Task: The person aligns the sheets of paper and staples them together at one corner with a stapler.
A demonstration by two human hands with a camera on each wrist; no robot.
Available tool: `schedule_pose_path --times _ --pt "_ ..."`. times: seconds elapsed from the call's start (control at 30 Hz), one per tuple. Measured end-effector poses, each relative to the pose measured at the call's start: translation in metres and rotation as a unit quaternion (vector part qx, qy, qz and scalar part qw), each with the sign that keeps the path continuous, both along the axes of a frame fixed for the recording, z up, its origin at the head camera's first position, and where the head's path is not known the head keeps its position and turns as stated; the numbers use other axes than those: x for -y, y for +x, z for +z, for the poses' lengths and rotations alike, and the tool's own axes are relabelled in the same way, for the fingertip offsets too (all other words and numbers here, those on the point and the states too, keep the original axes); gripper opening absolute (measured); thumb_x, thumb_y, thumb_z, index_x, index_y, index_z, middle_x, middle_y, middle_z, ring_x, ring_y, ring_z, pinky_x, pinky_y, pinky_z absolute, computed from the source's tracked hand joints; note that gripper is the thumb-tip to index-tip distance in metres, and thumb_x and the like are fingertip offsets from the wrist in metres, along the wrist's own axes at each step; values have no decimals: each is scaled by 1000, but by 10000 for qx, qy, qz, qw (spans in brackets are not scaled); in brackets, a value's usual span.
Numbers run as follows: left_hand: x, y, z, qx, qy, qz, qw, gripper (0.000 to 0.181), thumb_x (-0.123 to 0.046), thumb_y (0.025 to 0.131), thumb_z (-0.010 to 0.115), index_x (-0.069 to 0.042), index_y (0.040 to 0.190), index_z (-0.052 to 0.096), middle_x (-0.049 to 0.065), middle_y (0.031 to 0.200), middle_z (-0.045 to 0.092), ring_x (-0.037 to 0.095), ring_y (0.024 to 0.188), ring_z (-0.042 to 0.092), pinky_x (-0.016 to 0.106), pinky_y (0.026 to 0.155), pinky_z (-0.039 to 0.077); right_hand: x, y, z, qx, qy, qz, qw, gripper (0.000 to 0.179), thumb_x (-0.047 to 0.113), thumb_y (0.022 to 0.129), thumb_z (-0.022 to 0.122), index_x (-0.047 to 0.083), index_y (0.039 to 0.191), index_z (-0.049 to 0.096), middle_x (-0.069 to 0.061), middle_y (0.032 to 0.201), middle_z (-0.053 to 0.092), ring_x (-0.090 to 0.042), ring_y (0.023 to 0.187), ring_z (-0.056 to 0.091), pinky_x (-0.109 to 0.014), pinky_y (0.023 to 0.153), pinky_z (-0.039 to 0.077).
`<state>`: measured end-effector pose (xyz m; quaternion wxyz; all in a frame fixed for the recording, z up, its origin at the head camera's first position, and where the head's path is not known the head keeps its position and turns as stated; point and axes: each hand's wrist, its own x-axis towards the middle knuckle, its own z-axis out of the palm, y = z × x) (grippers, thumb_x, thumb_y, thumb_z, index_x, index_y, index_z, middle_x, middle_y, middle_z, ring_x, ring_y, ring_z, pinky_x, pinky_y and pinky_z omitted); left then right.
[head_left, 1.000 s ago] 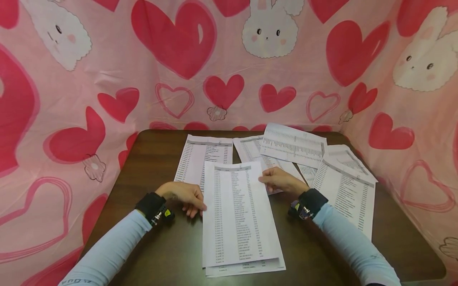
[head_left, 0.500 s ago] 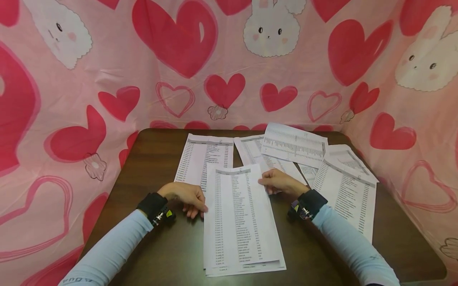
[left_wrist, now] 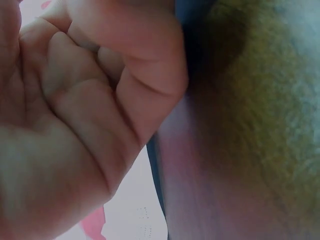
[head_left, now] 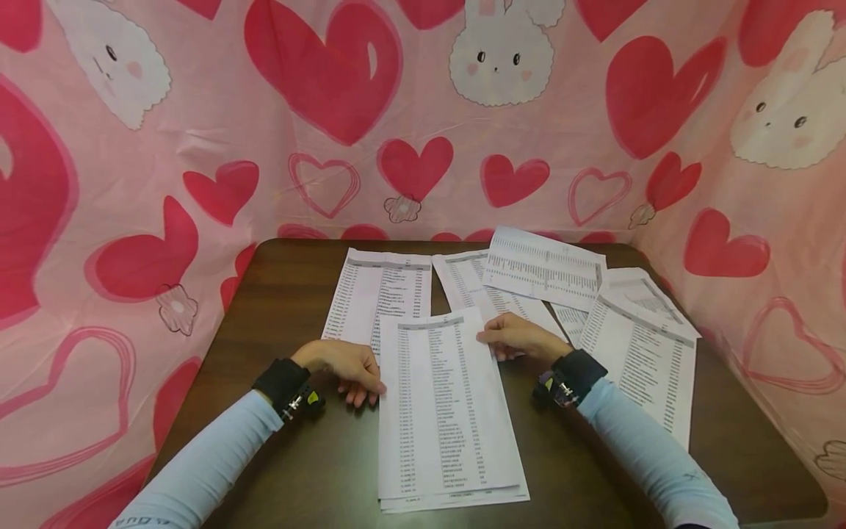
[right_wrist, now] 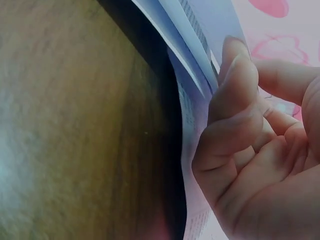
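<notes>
A small stack of printed sheets (head_left: 429, 411) stands between my two hands in the head view, its layers slightly offset at the lower edge. My right hand (head_left: 518, 338) pinches the stack's upper right edge. In the right wrist view, the thumb and fingers (right_wrist: 235, 95) are closed on several paper layers. At the left edge, my left hand (head_left: 344, 371) has curled fingers, with a fingertip on the paper's margin. The left wrist view shows the curled left hand (left_wrist: 95, 100) near the tabletop, but its contact with the paper is hidden.
Behind the stack lies another printed sheet (head_left: 390, 283), partly covered. To its right are a sheet (head_left: 463, 272), a turned sheet (head_left: 545, 264) and overlapping sheets (head_left: 634, 353). They rest on a dark wooden table (head_left: 277, 286), backed by a pink heart-patterned cloth (head_left: 429, 95).
The stack's top edge has dropped slightly toward me, and the offset at its lower edge has narrowed. Both hands have stayed in nearly the same place.
</notes>
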<state>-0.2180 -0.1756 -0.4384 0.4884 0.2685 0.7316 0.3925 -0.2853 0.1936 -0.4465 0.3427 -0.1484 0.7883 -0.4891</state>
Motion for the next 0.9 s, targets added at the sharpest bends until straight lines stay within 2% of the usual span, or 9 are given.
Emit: schedule_pose_path --times 0.17,0.3,0.43,0.63,0.9 --pt "0 4 1 -225 -15 77 9997 35 -30 96 62 -3 80 75 14 65 67 14 51 58 22 41 36 -3 -1 3 -161 166 31 9997 29 27 94 65 0 84 68 -9 62 61 -15 47 50 -25 41 33" --pt "-2 7 4 -716 -40 163 9973 40 -35 96 61 -4 74 74 10 59 63 14 47 53 23 42 36 -8 -3 9 -606 509 -351 9962 33 33 94 64 2 89 70 -6 62 59 -15 47 48 -25 42 33" --pt "-6 7 12 -1188 22 287 9925 44 -37 96 60 -2 73 71 7 55 58 15 46 48 24 44 38 -13 -5 20 -959 413 -675 9922 37 35 96 61 -1 99 69 -8 65 55 -19 50 46 -26 45 35" --pt "-6 -2 24 -1501 199 679 9861 40 -33 97 59 1 77 69 6 56 57 17 46 47 25 44 37 -3 -12 30 -853 -39 -558 9948 42 34 97 59 -6 109 65 -13 77 58 -22 59 49 -28 52 42" --pt "-4 -13 30 -1634 404 1259 9777 30 -25 99 57 -1 87 70 7 61 59 16 49 48 24 45 37 20 -22 33 -774 -220 -321 9962 39 28 97 60 -8 113 63 -15 84 63 -22 64 50 -28 52 41"
